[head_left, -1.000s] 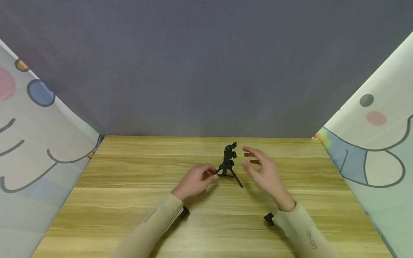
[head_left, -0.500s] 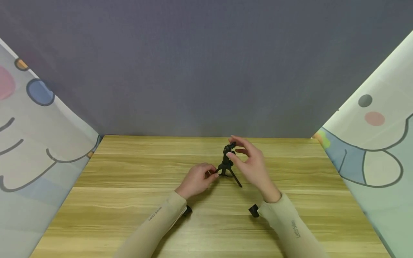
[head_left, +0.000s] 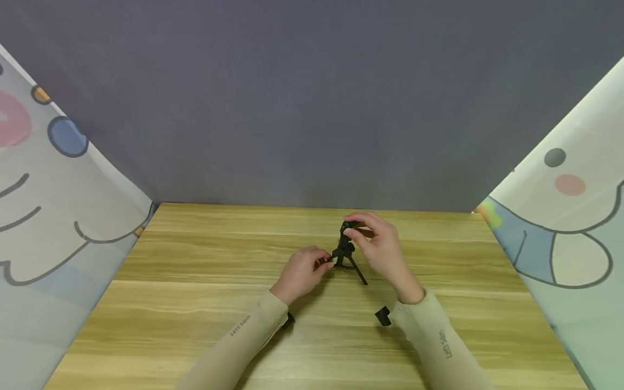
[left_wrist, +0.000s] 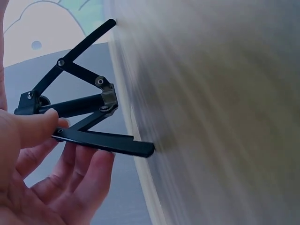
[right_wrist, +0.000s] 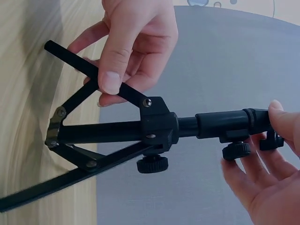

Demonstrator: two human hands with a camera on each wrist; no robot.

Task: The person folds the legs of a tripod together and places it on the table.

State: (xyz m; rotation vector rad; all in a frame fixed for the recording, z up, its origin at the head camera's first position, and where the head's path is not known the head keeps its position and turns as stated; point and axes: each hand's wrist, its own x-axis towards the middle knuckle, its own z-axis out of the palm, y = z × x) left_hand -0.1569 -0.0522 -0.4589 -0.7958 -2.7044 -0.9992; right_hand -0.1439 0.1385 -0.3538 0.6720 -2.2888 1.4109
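A small black tabletop tripod [head_left: 344, 251] stands upright on the wooden table with its legs spread. My left hand [head_left: 301, 271] pinches one leg between thumb and fingers, as the left wrist view shows with the leg [left_wrist: 103, 141] across the fingertips. Up at the tripod's head, my right hand [head_left: 382, 244] holds the top with its thumb on the near side and fingers curled behind. In the right wrist view, a lower knob [right_wrist: 152, 164] sits at the leg hub, and an upper knob [right_wrist: 236, 151] lies right at the right hand's fingertips.
The light wooden table [head_left: 195, 260] spreads around both hands. A grey backdrop [head_left: 312, 108] rises at its far edge, with cartoon-printed cloth [head_left: 580, 238] on either side. A small black wrist camera [head_left: 383, 316] sticks out by the right sleeve.
My right hand has moved left from beside the tripod to its head and closed its fingers on it. The left hand keeps its pinch on the leg, nearly still.
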